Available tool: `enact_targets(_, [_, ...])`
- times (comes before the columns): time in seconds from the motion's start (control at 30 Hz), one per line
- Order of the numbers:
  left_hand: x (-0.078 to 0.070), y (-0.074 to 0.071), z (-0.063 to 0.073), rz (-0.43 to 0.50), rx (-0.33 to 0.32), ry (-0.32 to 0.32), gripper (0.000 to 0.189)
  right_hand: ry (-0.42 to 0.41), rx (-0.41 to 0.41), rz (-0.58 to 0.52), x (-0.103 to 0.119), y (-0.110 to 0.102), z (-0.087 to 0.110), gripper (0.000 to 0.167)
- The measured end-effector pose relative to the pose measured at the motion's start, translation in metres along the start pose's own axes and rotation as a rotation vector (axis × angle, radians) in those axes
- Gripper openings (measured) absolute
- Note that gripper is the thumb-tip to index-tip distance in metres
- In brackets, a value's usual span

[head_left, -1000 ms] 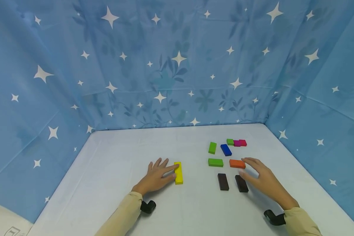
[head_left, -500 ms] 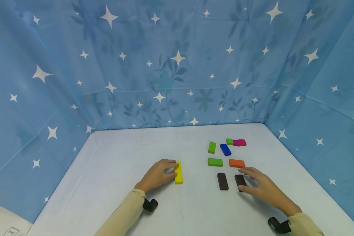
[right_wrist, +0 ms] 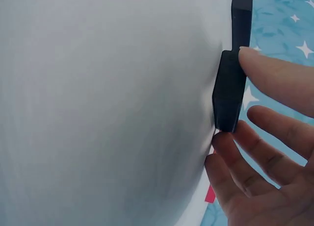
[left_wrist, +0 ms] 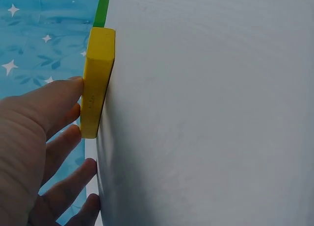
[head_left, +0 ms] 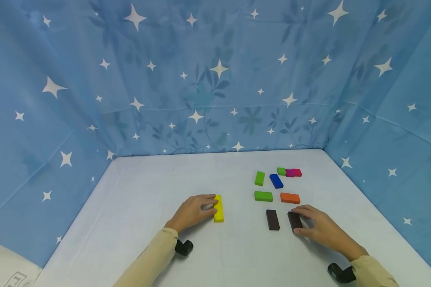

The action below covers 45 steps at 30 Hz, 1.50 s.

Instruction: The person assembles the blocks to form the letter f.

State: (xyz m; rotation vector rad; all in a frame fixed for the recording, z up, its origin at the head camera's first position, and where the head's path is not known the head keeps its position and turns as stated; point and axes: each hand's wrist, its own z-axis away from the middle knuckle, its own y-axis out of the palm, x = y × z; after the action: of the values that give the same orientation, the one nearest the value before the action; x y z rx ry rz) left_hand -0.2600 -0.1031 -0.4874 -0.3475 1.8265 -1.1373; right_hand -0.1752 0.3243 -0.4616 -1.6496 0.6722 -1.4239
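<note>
One table [head_left: 244, 255]: yellow block [head_left: 219, 215] against left hand [head_left: 192, 212], black block [head_left: 295, 221] against right hand [head_left: 323, 227].

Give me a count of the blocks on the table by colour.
Yellow block: 1
Dark blocks: 2
Green blocks: 3
Blue block: 1
Orange block: 1
Purple block: 1
Pinkish-red block: 1
Total: 10
</note>
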Motion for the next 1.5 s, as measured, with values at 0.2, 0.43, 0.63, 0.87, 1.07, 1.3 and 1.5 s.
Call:
enact_targets(0.2, [0.000, 0.000, -0.001, 0.000, 0.012, -0.013, 0.041, 0.007, 0.024, 0.038, -0.001, -0.004, 0.001, 0.059])
enact_targets(0.43, [0.001, -0.005, -0.002, -0.017, 0.015, 0.007, 0.040, 0.006, 0.008, 0.040, 0.000, -0.007, 0.002, 0.058])
enact_targets(0.63, [0.001, -0.008, -0.001, -0.019, 0.039, -0.008, 0.039, -0.029, -0.029, 0.013, 0.005, -0.005, 0.001, 0.056])
enact_targets(0.87, [-0.005, -0.013, -0.002, -0.038, 0.069, -0.048, 0.041, -0.140, -0.084, -0.035, 0.024, -0.002, -0.004, 0.055])
enact_targets(1.07, [-0.008, -0.014, -0.006, -0.065, 0.089, -0.056, 0.040, -0.220, -0.062, -0.063, 0.048, 0.006, -0.015, 0.052])
enact_targets(1.3, [-0.010, -0.016, -0.007, -0.104, 0.096, -0.023, 0.040, -0.263, 0.006, -0.052, 0.078, 0.023, -0.034, 0.048])
enact_targets(1.5, [-0.013, -0.019, -0.008, -0.135, 0.107, -0.018, 0.040, -0.332, 0.074, -0.041, 0.104, 0.040, -0.048, 0.050])
